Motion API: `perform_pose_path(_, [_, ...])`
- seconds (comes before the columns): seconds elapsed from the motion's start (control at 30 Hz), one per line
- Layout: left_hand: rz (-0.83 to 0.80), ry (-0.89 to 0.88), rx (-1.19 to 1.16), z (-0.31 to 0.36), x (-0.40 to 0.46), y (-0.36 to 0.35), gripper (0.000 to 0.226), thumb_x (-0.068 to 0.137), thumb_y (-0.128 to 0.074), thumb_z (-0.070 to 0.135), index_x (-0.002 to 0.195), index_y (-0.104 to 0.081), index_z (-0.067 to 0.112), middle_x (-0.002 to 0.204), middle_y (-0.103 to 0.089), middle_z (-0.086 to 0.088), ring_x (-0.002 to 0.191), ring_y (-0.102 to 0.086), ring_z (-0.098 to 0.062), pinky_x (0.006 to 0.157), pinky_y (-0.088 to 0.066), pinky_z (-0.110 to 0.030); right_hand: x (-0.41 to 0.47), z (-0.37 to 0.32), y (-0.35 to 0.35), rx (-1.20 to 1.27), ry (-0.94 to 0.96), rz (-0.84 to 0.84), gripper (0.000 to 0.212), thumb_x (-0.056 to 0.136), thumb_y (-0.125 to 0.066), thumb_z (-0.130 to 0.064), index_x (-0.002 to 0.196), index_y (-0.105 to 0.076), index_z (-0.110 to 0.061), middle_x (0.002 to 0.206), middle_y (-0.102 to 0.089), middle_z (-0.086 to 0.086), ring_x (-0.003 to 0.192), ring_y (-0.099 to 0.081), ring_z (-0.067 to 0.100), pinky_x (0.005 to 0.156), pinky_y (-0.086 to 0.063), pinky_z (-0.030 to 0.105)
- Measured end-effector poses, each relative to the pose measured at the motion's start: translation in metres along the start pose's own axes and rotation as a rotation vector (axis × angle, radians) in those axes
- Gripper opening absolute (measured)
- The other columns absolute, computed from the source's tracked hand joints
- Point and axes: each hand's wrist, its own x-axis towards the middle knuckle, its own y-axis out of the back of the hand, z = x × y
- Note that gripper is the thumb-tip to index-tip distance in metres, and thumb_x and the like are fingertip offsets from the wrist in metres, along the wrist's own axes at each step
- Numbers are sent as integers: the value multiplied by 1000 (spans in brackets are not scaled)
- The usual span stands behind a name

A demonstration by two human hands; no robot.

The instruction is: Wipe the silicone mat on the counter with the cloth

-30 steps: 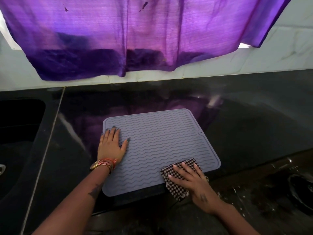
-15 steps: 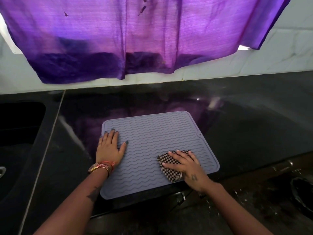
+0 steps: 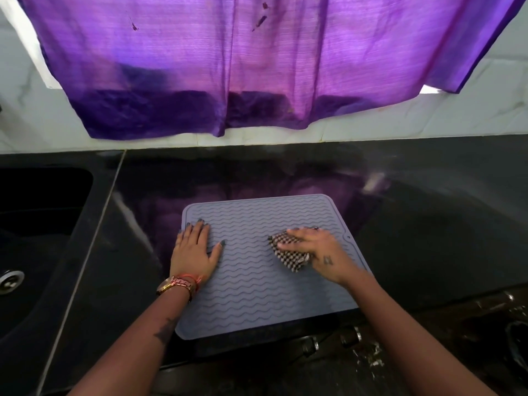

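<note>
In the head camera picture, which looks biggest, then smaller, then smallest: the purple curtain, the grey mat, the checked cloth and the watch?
1. Purple curtain, by far the biggest.
2. Grey mat.
3. Checked cloth, partly hidden under the right hand.
4. Watch, smallest, on the left wrist.

The curtain hangs farther away, yet looks largest.

You face a glossy black bench [image 3: 428,224] with a dark sink [image 3: 43,224] at left; a backlit purple curtain [image 3: 228,67] hangs over white marble wall [image 3: 457,115].
</note>
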Motion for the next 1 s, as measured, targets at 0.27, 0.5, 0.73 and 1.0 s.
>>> perform_pose_path(0.27, [14,0,-24,-1,-1,-1,89,74,-4,68,144,-26,18,155,-21,-2,145,-13,-21,119,-4,-35,10,8,-12,9,-54,-134,82,79,-41,11,130,-41,-54,153,-26,-16,144,-17,10,118,-5,46])
perform_pose_path(0.5, [30,2,-49,-1,1,0,87,75,-8,67,144,-28,18,154,-24,-2,144,-16,-20,119,-4,-34,62,11,22,71,-53,61,81,69,-44,20,125,-57,-37,146,-44,-3,139,-33,22,116,-22,42])
perform_pose_path(0.73, [50,-6,-61,-1,2,1,84,76,-11,66,141,-33,17,153,-28,-3,143,-20,-22,120,-6,-35,64,14,-9,-56,-137,-116,84,80,-39,11,133,-37,-53,157,-13,-15,147,-2,17,117,7,47])
perform_pose_path(1.0, [67,-10,-67,-2,2,-1,83,77,-12,66,141,-33,17,153,-28,-3,143,-20,-21,120,-6,-35,106,18,49,325,-144,85,53,84,-40,18,122,-62,-12,141,-49,12,134,-41,24,107,-21,14])
